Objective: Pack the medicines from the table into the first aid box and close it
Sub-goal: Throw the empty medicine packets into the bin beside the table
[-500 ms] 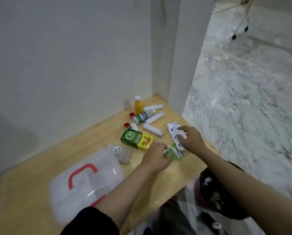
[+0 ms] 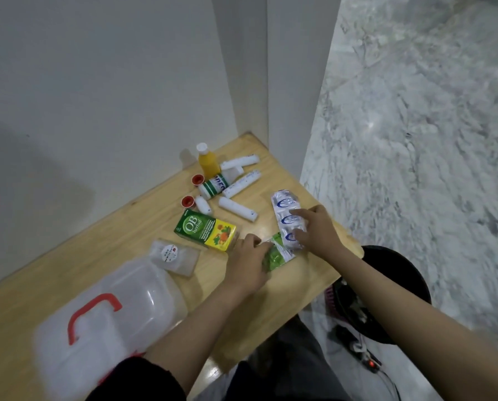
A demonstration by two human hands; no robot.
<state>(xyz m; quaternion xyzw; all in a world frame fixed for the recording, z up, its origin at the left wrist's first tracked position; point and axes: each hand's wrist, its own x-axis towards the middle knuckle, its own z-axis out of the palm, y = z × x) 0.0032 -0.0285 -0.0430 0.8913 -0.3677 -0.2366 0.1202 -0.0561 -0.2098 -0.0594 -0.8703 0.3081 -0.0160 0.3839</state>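
The translucent first aid box (image 2: 108, 322) with a red handle lies closed at the table's near left. My left hand (image 2: 249, 264) pinches the edge of a green sachet (image 2: 276, 254). Fingers of my right hand (image 2: 317, 230) press on a silver and blue blister strip (image 2: 286, 215) that overlaps the sachet. A green and yellow OB herbal carton (image 2: 205, 230) lies just left of my hands. Behind it are an orange bottle (image 2: 205, 160), a green and white bottle (image 2: 214, 186), several white tubes (image 2: 237, 208) and two red caps (image 2: 188, 201).
A clear plastic packet (image 2: 174, 257) with a round label lies between the box and the carton. The wooden table (image 2: 97, 250) sits in a corner against white walls. A black round stool (image 2: 386, 290) stands on the marble floor by the table's right edge.
Both hands stay on the sachet and the blister strip, barely shifted. The view has tilted down a little.
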